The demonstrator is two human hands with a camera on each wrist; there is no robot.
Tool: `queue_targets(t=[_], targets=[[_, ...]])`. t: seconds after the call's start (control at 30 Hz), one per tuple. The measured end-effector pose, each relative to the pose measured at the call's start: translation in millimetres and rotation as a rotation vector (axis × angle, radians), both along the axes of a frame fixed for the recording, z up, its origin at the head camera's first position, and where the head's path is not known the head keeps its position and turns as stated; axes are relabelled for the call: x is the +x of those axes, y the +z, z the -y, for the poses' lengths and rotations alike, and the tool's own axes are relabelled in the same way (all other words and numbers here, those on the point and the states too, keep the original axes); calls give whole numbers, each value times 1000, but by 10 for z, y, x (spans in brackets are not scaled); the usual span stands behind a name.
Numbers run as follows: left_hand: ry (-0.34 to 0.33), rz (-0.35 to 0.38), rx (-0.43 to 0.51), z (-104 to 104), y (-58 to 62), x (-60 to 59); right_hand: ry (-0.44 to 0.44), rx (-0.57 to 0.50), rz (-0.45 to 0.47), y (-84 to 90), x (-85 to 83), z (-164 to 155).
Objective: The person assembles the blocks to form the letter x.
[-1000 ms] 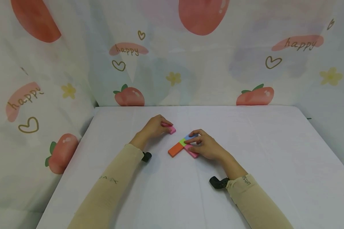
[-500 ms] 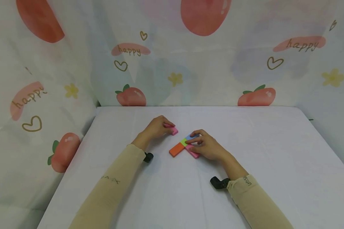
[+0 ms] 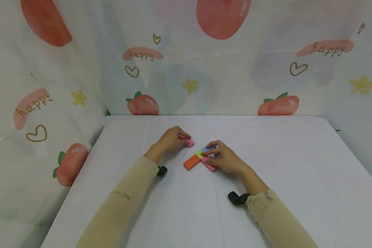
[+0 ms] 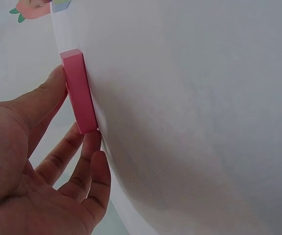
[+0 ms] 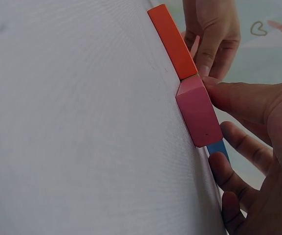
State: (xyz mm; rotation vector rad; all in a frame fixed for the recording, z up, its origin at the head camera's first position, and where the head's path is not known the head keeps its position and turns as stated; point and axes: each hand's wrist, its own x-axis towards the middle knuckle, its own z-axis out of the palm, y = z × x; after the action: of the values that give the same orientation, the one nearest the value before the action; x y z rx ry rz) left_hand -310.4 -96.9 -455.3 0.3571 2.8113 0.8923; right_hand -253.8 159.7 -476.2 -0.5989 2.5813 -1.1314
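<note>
My left hand [image 3: 170,138] pinches a pink block [image 3: 190,142] just above or on the white table, a short way back-left of a joined group. In the left wrist view this pink block [image 4: 80,93] lies between the thumb and fingers. The group holds an orange block [image 3: 191,162], a small green block [image 3: 199,154], a blue block [image 3: 204,148] and a second pink block [image 3: 210,165]. Over it my right hand [image 3: 224,159] rests, thumb on the second pink block, index finger at the green one. In the right wrist view the orange block [image 5: 174,41] meets the second pink block [image 5: 199,112].
A white cloth covers the table [image 3: 282,165]. Printed curtains [image 3: 223,75] stand along the back and sides. Each wrist carries a black camera, one at the left cuff [image 3: 162,171] and one at the right cuff [image 3: 237,198].
My left hand has brought its pink block slightly right and toward the group. The right hand stays over the group. The head view has shifted a little.
</note>
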Motion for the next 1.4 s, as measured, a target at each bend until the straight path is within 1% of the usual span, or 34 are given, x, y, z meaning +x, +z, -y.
queue_targets(t=[0.17, 0.53, 0.8, 1.03, 1.4], targets=[[15, 10, 2, -12, 6, 15, 2, -4, -4, 8, 1, 3], [12, 10, -1, -36, -4, 20, 7, -11, 2, 38, 16, 5], [16, 15, -4, -58, 9, 46, -3, -25, 28, 43, 27, 8], [16, 34, 0, -75, 30, 63, 1, -19, 16, 38, 16, 6], [17, 47, 16, -86, 17, 71, -4, -23, 16, 45, 19, 1]])
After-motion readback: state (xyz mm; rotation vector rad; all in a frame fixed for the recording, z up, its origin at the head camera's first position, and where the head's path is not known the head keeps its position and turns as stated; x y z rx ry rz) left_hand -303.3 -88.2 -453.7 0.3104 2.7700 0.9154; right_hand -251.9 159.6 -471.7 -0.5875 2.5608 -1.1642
